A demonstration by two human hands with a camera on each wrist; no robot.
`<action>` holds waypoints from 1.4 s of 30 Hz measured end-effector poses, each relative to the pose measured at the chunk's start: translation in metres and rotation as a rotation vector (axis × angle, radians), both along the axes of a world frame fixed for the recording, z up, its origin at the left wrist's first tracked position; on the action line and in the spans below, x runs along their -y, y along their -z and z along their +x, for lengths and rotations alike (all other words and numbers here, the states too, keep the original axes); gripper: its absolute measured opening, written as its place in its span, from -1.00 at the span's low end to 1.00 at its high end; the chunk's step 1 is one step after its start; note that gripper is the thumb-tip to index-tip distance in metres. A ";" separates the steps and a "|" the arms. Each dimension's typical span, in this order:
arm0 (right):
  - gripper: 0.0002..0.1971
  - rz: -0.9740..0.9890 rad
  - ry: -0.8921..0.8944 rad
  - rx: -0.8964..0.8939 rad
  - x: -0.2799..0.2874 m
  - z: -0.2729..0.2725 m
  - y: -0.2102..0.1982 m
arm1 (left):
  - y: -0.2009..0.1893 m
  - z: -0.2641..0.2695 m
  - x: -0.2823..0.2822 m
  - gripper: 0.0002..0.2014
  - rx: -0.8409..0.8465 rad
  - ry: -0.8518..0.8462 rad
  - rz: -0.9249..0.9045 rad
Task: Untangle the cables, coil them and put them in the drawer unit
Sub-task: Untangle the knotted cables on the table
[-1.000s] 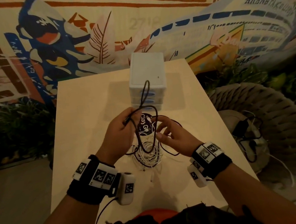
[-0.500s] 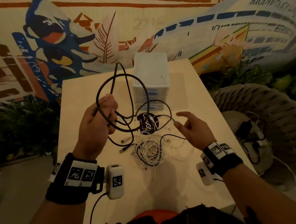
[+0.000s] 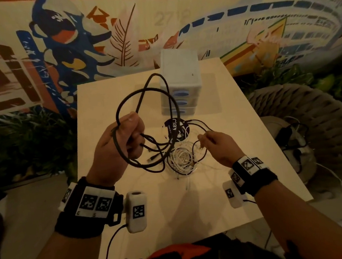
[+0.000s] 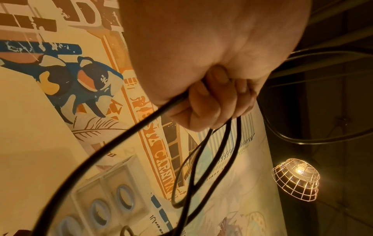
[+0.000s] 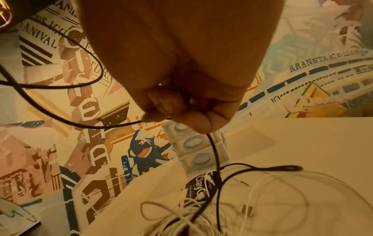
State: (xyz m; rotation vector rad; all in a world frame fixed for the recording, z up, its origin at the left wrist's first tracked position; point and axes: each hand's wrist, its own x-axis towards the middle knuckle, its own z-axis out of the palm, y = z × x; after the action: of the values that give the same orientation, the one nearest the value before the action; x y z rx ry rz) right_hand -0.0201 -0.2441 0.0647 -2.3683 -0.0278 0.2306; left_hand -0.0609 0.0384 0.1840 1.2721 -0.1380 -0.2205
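My left hand (image 3: pixel 125 138) (image 4: pixel 212 102) is raised above the table and grips a thick black cable (image 3: pixel 141 94) (image 4: pixel 113 143) gathered in loose loops. My right hand (image 3: pixel 213 140) (image 5: pixel 181 108) pinches a thin black cable (image 3: pixel 199 126) (image 5: pixel 214 151) that runs down into a tangle of white cables (image 3: pixel 181 159) (image 5: pixel 201 218) on the table. The white drawer unit (image 3: pixel 180 82) (image 5: pixel 197 150) (image 4: pixel 101 201) with blue oval handles stands at the back of the table, all drawers closed.
A round black label (image 3: pixel 175 129) lies in front of the drawer unit. The pale wooden table (image 3: pixel 215 208) stands against a mural wall. A woven basket (image 3: pixel 311 120) with more cables sits on the floor at the right. Plants flank the table.
My left hand lifted the thick black cable up and to the left, out of the pile. My right hand opened, then closed its fingers on the thin black cable.
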 end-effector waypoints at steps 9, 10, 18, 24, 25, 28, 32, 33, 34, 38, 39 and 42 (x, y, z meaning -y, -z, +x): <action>-0.06 0.114 -0.003 0.076 0.004 -0.038 -0.002 | -0.012 -0.016 -0.001 -0.52 -0.094 0.169 -0.082; -0.05 0.105 -0.043 0.080 0.002 -0.038 -0.003 | -0.013 -0.017 0.002 -0.52 -0.102 0.196 -0.088; -0.58 0.139 -0.427 -0.142 -0.002 -0.044 -0.010 | -0.013 -0.016 0.019 -0.59 -0.170 0.264 -0.185; -0.59 0.171 -0.511 -0.103 -0.005 -0.063 -0.013 | -0.009 -0.023 0.038 -0.60 -0.179 0.196 -0.216; -0.52 0.206 -0.439 -0.051 -0.006 -0.062 -0.013 | -0.009 -0.024 0.042 -0.60 -0.186 0.194 -0.213; -0.33 0.435 -0.360 -0.040 -0.008 -0.054 -0.018 | -0.008 -0.029 0.058 -0.55 -0.211 0.160 -0.200; -0.88 0.245 -0.572 0.023 -0.012 -0.054 -0.027 | -0.014 -0.027 0.070 -0.53 -0.205 0.099 -0.130; -0.80 0.185 -0.576 0.010 -0.007 -0.054 -0.028 | -0.016 -0.025 0.069 -0.53 -0.184 0.069 -0.093; -0.68 0.144 -0.572 -0.017 0.001 -0.055 -0.023 | -0.018 -0.023 0.067 -0.54 -0.162 0.033 -0.058; -0.44 0.126 -0.439 -0.133 0.052 -0.076 -0.005 | -0.022 -0.020 0.057 -0.59 -0.083 -0.109 0.097; -0.40 0.148 -0.397 -0.158 0.066 -0.086 -0.001 | -0.021 -0.021 0.056 -0.59 -0.070 -0.129 0.132; -0.36 0.146 -0.306 -0.265 0.100 -0.118 0.018 | -0.017 -0.023 0.060 -0.56 -0.050 -0.143 0.244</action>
State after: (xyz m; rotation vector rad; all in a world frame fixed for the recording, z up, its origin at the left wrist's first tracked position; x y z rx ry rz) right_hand -0.1382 -0.3443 0.0471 -2.1632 -0.2728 0.6649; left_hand -0.0843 -0.0214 0.2007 1.5113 0.0238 -0.1482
